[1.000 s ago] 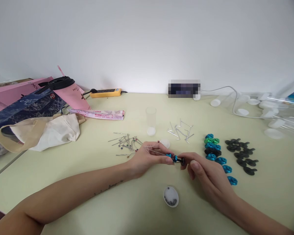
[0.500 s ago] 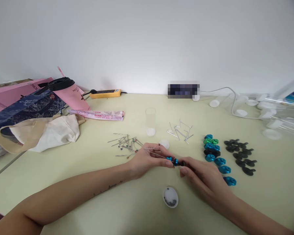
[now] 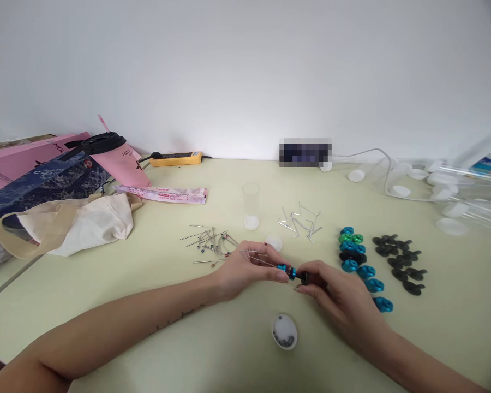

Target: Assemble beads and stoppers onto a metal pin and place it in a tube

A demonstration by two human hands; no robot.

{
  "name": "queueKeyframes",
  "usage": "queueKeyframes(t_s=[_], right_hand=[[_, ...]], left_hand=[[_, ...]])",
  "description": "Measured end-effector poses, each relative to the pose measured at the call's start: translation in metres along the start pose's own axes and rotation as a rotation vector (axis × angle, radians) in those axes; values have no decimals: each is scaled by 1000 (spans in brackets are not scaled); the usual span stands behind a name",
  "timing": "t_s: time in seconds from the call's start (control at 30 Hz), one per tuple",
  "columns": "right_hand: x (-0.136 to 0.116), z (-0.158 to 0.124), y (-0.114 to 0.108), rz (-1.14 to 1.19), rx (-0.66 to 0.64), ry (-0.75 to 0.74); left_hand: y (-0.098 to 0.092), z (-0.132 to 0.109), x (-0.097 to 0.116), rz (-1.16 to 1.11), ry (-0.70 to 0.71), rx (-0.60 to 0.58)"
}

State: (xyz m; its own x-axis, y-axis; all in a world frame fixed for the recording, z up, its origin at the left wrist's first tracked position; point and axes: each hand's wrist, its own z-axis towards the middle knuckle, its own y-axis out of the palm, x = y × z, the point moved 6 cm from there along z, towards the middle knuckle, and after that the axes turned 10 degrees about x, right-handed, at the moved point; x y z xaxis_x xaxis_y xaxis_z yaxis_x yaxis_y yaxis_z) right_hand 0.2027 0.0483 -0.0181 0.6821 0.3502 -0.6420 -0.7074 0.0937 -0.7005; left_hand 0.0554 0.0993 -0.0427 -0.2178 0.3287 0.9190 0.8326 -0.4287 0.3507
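My left hand [image 3: 251, 271] pinches a small blue metal fitting [image 3: 286, 270] between thumb and fingers. A thin bent wire [image 3: 259, 257] runs back from the fitting across these fingers. Joined to the fitting's right end is a black piece with a stem and a round end [image 3: 305, 278]. My right hand [image 3: 333, 286] has its fingertips closed around that round end, which partly hides it. Just below the hands sits a small white dish [image 3: 285, 331] with tiny dark metal parts inside. Beyond the left hand lie loose wires with coloured ends [image 3: 213, 240].
Several blue fittings [image 3: 366, 271], with green and black ones among them, line the right side beside black rounded pieces [image 3: 401, 259]. L-shaped metal keys [image 3: 300, 221] and a clear tube [image 3: 251, 204] lie farther back. A pink cup [image 3: 123, 161] and cloth bag [image 3: 94, 224] stand left.
My right fingers have loosened and shifted slightly around the black piece, so more of its round end shows. My left hand keeps its hold on the fitting.
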Motion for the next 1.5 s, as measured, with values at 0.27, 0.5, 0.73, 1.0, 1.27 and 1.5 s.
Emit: queueKeyframes(t_s=[0.27, 0.5, 0.73, 1.0, 1.27, 1.5], right_hand=[[-4, 1, 1, -13, -28, -32], [-3, 0, 0, -15, -41, -20], [-6, 1, 1, -16, -84, -21], [-7, 1, 1, -41, -77, -17], [-5, 2, -1, -47, -24, -15], [-7, 2, -1, -58, -26, -31]], left_hand=[[0, -1, -1, -3, -12, -8], [0, -1, -1, 3, 0, 3], [1, -1, 0, 5, -13, -9], [1, -1, 0, 18, -16, -1], [1, -2, 0, 14, -16, -10], [1, -1, 0, 25, -22, 6]])
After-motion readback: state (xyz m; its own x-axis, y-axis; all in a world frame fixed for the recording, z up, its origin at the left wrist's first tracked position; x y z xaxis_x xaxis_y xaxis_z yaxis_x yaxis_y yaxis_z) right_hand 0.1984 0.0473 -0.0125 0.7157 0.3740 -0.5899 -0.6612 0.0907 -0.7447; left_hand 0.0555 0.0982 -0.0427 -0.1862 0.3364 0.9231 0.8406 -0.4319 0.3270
